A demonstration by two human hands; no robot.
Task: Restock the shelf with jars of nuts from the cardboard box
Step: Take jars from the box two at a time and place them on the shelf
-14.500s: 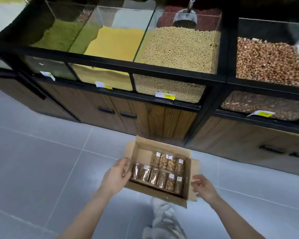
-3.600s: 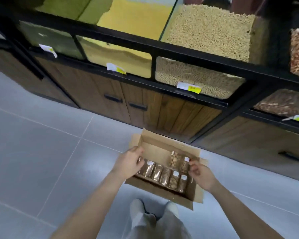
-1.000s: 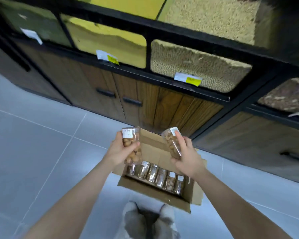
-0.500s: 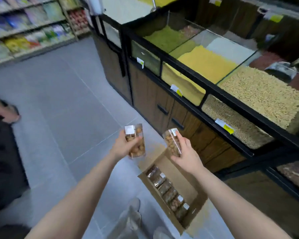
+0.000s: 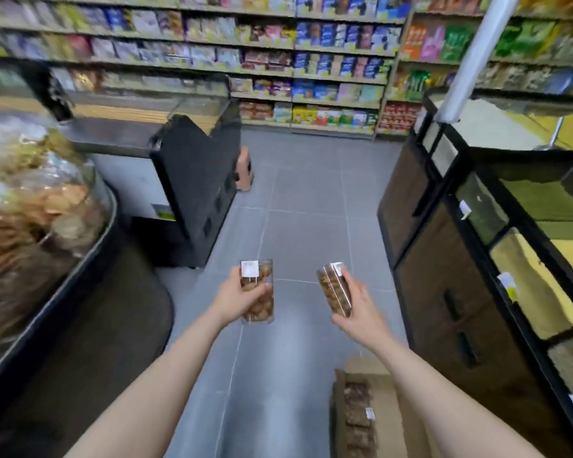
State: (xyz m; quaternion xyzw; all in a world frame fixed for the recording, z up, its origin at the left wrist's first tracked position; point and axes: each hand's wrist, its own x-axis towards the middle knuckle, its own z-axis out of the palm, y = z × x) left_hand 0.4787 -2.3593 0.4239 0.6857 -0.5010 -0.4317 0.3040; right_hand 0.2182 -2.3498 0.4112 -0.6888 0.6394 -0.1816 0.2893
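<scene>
Both jars have come up out of the cardboard box (image 5: pixel 374 421), now down by the feet; left hand (image 5: pixel 237 297) wraps one jar (image 5: pixel 257 292), right hand (image 5: pixel 356 307) wraps the other jar (image 5: pixel 334 290), and the person faces the aisle, likely carrying them to a shelf

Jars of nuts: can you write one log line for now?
left hand: grips clear plastic nut jar | right hand: grips second clear jar | brown cardboard box: on floor
</scene>
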